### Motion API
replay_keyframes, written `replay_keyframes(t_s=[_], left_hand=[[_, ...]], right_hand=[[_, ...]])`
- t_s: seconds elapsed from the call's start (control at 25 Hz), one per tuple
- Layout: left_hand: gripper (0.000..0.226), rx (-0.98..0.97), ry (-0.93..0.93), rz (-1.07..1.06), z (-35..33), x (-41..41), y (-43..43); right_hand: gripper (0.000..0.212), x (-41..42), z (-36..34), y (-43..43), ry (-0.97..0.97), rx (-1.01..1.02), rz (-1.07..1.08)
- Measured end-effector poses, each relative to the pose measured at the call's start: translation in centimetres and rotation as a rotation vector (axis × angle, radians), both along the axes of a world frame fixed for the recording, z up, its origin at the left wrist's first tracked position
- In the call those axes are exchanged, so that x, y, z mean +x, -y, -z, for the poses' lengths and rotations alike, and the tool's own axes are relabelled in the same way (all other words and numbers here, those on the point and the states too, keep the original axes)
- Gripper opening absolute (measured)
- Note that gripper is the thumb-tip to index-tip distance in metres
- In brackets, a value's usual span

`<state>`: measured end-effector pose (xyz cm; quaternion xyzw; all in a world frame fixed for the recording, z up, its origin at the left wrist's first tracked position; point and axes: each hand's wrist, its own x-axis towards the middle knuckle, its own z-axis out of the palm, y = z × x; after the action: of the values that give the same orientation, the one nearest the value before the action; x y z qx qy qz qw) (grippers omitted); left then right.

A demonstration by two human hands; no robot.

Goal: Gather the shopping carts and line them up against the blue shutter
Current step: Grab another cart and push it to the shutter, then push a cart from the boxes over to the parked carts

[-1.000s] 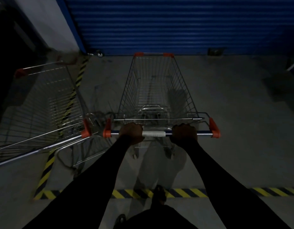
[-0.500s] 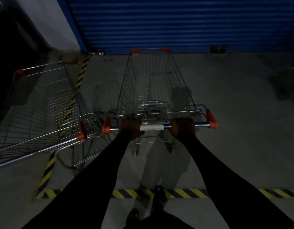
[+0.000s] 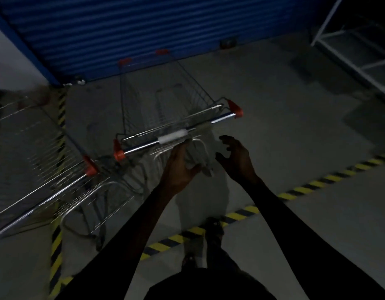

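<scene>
The shopping cart [image 3: 165, 100] stands straight ahead of both hands. Its long axis runs from the handle [image 3: 219, 118] away toward the blue shutter [image 3: 144, 29], and its orange-tipped nose lies close to the shutter's foot; whether it touches is not clear. The handle slants across the view, low at the left and high at the right.

The left hand [image 3: 180, 167] is nearer: its fingers are spread and fairly straight, with the tips just under the handle's middle — contact cannot be told. The right hand [image 3: 237, 156] hangs apart from the bar, its fingers loosely curled round nothing.

A second cart [image 3: 35, 148] sits to the left, angled, so the next reach probably goes that way.

The white sleeve [image 3: 172, 136] on the handle shows no legible writing — no brand can be read anywhere.
</scene>
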<state>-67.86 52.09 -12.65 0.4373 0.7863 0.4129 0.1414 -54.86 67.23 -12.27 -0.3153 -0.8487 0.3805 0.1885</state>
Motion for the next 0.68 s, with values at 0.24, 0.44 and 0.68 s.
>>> replay_keyframes(t_s=[0.24, 0.44, 0.68], left_hand=[[0.067, -0.11, 0.171, 0.373, -1.4, 14.3, -3.7], [0.04, -0.181, 0.06, 0.763, -2.6, 32.3, -8.8], [0.036, -0.174, -0.019, 1.068, -3.3, 60.0, -12.8]], right_hand=[[0.042, 19.2, -0.7, 3.4, -0.075, -0.291, 0.372], [0.03, 39.0, -1.4, 5.1, -0.113, -0.236, 0.756], [0.029, 65.2, -1.6, 6.9, -0.096, -0.177, 1.051]])
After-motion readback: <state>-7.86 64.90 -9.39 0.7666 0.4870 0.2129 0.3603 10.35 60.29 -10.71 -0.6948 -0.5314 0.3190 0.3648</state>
